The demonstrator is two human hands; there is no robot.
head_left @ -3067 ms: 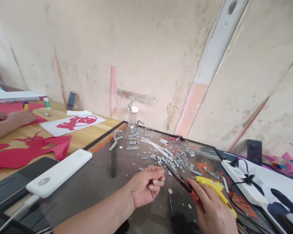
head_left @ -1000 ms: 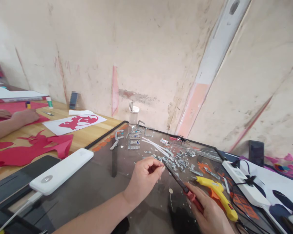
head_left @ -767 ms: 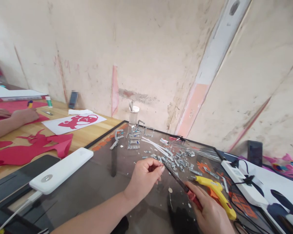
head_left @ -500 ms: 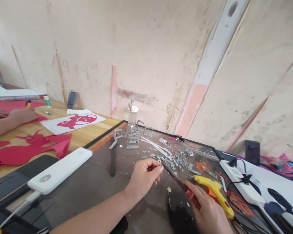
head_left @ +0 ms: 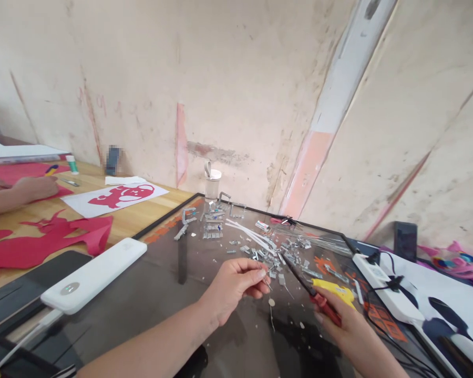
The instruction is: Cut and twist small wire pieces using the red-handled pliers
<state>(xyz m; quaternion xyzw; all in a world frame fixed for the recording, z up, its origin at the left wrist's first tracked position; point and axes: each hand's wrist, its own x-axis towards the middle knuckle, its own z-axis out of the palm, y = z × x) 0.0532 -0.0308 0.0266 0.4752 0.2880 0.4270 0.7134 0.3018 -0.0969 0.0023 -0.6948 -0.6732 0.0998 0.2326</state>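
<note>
My left hand (head_left: 240,283) is closed in a pinch, with a thin grey piece (head_left: 268,284) poking out from its fingertips; the fingers cover most of it. In my right hand (head_left: 345,323) is a red-handled tool (head_left: 299,274) with a long, narrow dark shaft, its exact kind unclear. The shaft points away and left, its tip over a heap of small grey metal pieces (head_left: 289,254). Thin white strips (head_left: 252,235) run into this heap. Further back, several grey pieces (head_left: 213,230) lie in short rows. A yellow glue gun (head_left: 333,291) lies just beyond my right hand, partly covered by it.
A clear jar with a white lid (head_left: 213,184) stands by the wall. On the left lie a white power bank (head_left: 98,273), red cut paper (head_left: 59,241) and another person's hand (head_left: 35,188). A white power strip (head_left: 386,289) with black cords borders the right side.
My right hand has drawn the tool away from my left fingertips, to the right. My left hand has shifted slightly and still pinches a small piece. The view has moved a little.
</note>
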